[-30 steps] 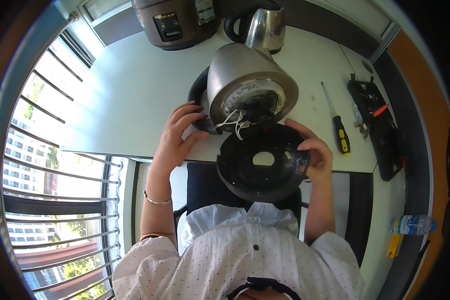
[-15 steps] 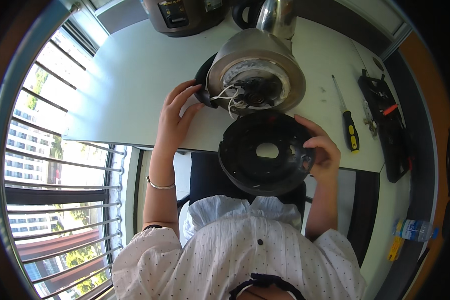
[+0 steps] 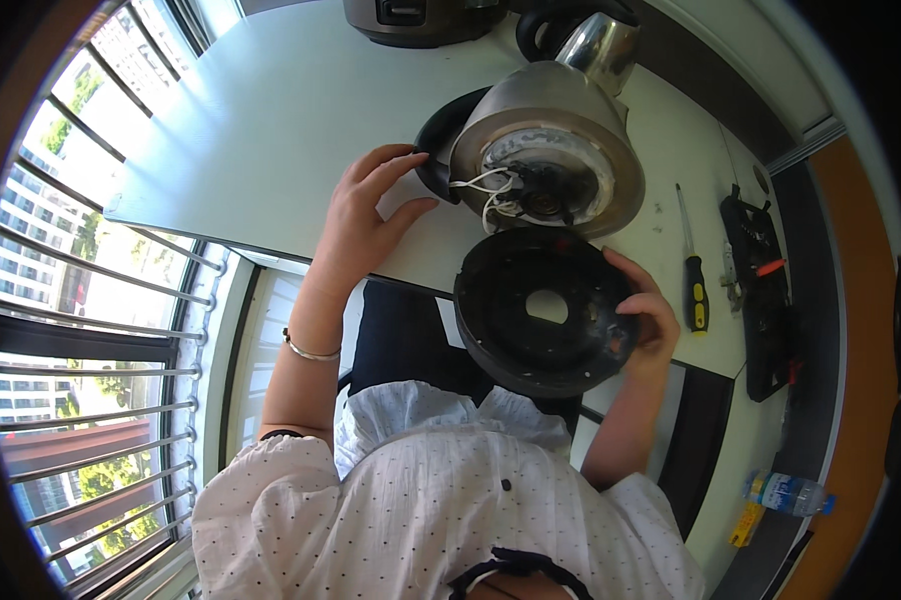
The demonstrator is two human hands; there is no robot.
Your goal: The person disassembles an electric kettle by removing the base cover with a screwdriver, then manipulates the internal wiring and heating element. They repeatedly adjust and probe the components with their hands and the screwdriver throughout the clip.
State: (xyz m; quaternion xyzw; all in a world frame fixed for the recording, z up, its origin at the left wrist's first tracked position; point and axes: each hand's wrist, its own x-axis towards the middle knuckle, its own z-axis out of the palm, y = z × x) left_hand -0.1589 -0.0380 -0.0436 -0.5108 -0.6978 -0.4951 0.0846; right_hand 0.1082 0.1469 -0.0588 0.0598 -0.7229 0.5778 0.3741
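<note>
Room's bright, kettle's guts are out

Pale desk [image 3: 271, 130] runs from center to upper right, barred window [image 3: 91, 350] on the left of the frame. Brown appliance [image 3: 431, 22] at the top edge. Steel kettle [image 3: 531, 95] lies tipped at upper center, open underside toward the wearer. Black base shell [image 3: 511, 335] is mid-frame just below, partly past the desk edge. Black tool case [image 3: 761, 340] at right. R hand [image 3: 651, 315] pinches the shell's rim b/w thumb & fingers; L hand [image 3: 366, 215] is loose, fingertips at the black handle [image 3: 446, 130], not wrapped round it. Screwdriver [image 3: 695, 285] next to the case. Smallest: white wires [image 3: 491, 190] at the underside, can't tell if any reach the shell.

Risks imo: kettle could roll b/c that L touch is light; a careless tug could snag a wire; shell prob hits the floor if the pinch slips.
</note>
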